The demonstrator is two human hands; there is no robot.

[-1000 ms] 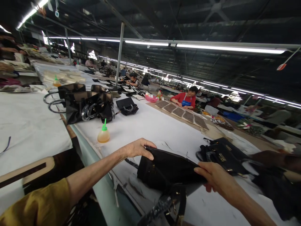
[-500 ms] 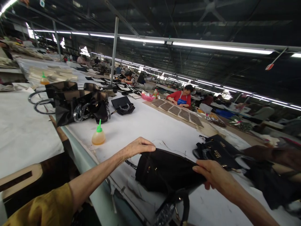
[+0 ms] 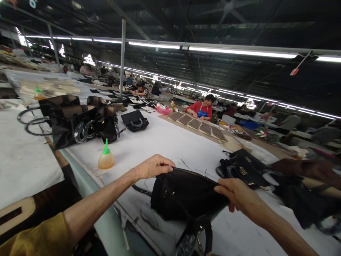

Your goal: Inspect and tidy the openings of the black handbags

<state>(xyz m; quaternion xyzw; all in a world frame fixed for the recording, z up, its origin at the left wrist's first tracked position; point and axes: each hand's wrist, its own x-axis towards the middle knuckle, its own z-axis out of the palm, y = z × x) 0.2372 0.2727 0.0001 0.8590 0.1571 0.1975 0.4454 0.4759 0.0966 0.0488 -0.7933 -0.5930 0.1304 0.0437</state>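
Note:
A black handbag (image 3: 186, 195) lies tilted on the white-covered table in front of me, its handles hanging toward me and partly wrapped in clear plastic. My left hand (image 3: 154, 166) pinches the left end of its upper edge between thumb and fingers. At the right end of that same edge, my right hand (image 3: 231, 192) grips with the thumb on top. Small gold-coloured fittings show on the dark fabric. Beyond my right hand rests another black handbag (image 3: 242, 169) with gold hardware.
A squeeze bottle (image 3: 106, 158) with a green nozzle stands left of my forearm. Several black handbags (image 3: 65, 121) are grouped farther left. At the right edge, a co-worker's blurred arm (image 3: 314, 170) reaches over dark bags. A person in red (image 3: 204, 108) works across the table by brown panels (image 3: 197, 124).
My view has shifted slightly, so the bottle and bags at left appear farther left. Both hands keep their hold on the handbag's edge, which has barely moved.

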